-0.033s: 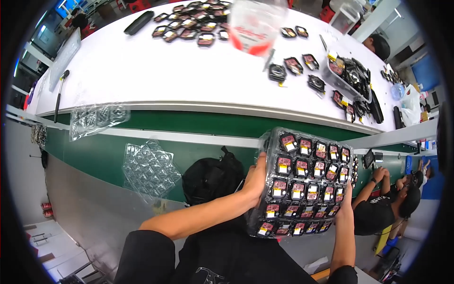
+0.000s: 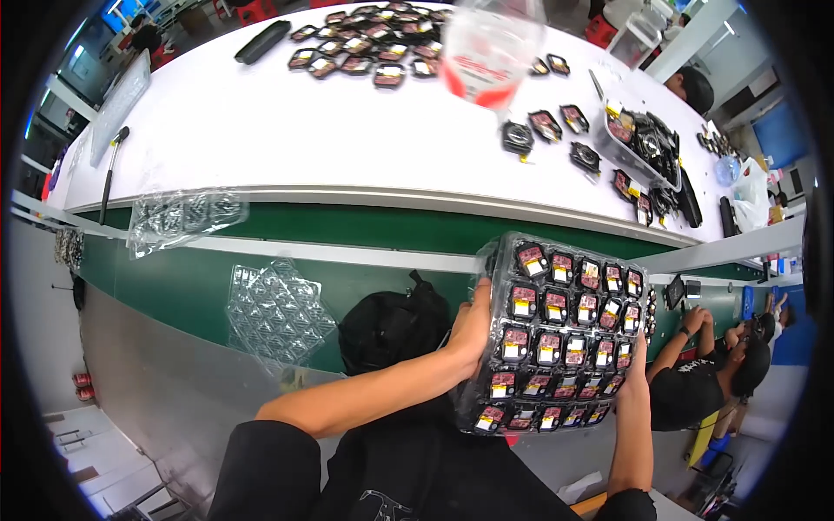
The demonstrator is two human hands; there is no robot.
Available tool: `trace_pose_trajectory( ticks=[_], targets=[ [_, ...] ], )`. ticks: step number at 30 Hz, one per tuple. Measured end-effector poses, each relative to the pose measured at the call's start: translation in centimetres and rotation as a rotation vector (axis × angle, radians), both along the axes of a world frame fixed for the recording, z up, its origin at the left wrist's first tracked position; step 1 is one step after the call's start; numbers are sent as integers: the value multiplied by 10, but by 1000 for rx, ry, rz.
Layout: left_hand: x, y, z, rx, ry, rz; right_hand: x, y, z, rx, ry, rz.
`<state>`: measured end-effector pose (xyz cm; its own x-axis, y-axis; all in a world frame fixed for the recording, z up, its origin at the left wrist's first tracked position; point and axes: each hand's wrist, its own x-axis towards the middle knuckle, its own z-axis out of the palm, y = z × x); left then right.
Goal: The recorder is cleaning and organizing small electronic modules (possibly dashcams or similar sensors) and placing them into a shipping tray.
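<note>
I hold a clear plastic tray (image 2: 473, 406) tilted up in front of my body, its face turned toward me. Rows of small black packs (image 2: 575, 351) with pink-red and white-yellow labels fill its pockets. My left hand (image 2: 473, 323) grips the tray's left edge, the fingers partly hidden behind it. On the opposite edge, lower down, my right hand (image 2: 637, 375) supports the tray, and most of its fingers are out of sight. Whether several trays are stacked together I cannot tell.
Loose black packs (image 2: 388, 75) cover the white table's far side, beside a see-through bucket (image 2: 488, 65). A clear bin (image 2: 618, 149) of black pieces stands right. Below, an empty clear tray (image 2: 276, 313) and a black bag (image 2: 391, 330) lie on the green shelf. A co-worker (image 2: 695, 391) sits at right.
The bucket and the packs on the table appear slightly further right in the picture, as if the view shifted. My hands and the filled tray keep nearly the same place.
</note>
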<state>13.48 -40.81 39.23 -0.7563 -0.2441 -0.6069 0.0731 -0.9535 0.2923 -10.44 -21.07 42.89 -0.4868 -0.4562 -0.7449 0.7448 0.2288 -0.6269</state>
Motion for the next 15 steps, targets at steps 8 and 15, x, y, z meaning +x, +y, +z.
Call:
trace_pose_trajectory(
  ticks=[8, 15],
  targets=[
    [60, -48, 18, 18, 175, 0, 77, -44, 34, -4, 87, -105],
    [115, -66, 41, 24, 135, 15, 122, -83, 42, 9, 50, -24]
  ],
)
